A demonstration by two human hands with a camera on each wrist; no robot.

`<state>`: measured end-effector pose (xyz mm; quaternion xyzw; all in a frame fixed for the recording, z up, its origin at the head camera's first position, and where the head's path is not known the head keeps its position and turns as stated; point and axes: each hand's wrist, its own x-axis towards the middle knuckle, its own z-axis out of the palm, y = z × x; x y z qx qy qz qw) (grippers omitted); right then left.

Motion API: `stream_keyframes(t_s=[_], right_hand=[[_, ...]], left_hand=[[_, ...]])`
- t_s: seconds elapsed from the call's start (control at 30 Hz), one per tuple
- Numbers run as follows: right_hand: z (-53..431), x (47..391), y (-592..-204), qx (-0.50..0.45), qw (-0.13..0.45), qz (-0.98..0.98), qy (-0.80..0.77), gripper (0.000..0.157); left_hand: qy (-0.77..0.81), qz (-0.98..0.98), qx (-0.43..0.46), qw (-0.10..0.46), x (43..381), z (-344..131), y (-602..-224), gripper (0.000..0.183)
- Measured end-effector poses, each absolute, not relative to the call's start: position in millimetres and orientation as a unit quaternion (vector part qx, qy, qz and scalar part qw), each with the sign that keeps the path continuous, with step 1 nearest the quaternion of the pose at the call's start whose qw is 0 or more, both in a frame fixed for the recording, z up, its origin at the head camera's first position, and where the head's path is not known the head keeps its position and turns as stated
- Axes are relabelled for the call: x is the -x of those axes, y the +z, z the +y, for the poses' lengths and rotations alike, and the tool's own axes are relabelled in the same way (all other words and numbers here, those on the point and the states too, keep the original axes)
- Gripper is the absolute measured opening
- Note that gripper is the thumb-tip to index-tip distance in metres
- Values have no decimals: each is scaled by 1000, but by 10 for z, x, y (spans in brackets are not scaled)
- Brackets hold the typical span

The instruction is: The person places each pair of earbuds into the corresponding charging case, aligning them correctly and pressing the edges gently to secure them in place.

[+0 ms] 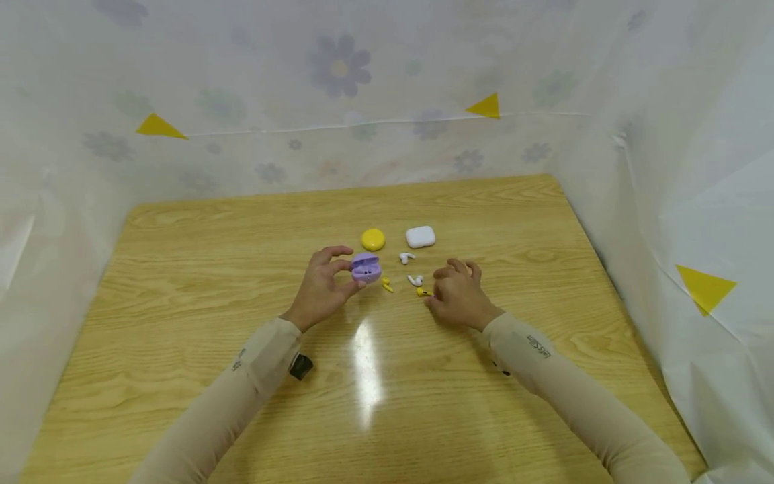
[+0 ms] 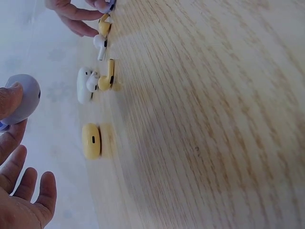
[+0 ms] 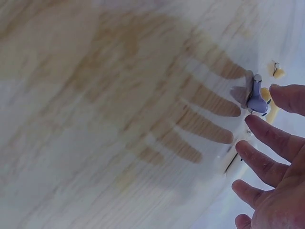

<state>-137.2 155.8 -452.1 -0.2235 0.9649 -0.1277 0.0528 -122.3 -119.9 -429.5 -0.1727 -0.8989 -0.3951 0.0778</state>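
Observation:
My left hand [image 1: 322, 286] holds a purple earbud charging case [image 1: 366, 272] above the table, its lid raised; I cannot tell what sits inside. The left wrist view shows the same case [image 2: 29, 100] between thumb and fingers, other fingers spread. Low over the table is my right hand [image 1: 462, 296], thumb and index finger on either side of a purple earbud [image 3: 258, 102]. That earbud rests on the tabletop, and no firm pinch shows. Between the hands lie two yellow earbuds, one [image 1: 387, 285] near the case and another [image 1: 422, 292] by the right hand, plus white earbuds [image 1: 415, 280].
A round yellow case [image 1: 373, 239] and a white case [image 1: 420, 236] stand closed farther back on the wooden table [image 1: 242, 249]. Flowered white sheeting [image 1: 387, 148] hangs behind and at the sides, with yellow triangles [image 1: 484, 107] on it.

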Motion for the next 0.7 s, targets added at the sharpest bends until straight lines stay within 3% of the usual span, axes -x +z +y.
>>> stream_keyframes(t_s=[0.23,0.7], right_hand=[[1573,1363,-4516,240,50,962,-123,10],[1612,1345,-4488,235,51,961,-136,10]], left_hand=[[-397,-900,168,72,1213,-1189,-4282,23],[-383,-904,173,77,1219,-1160,-4276,23]])
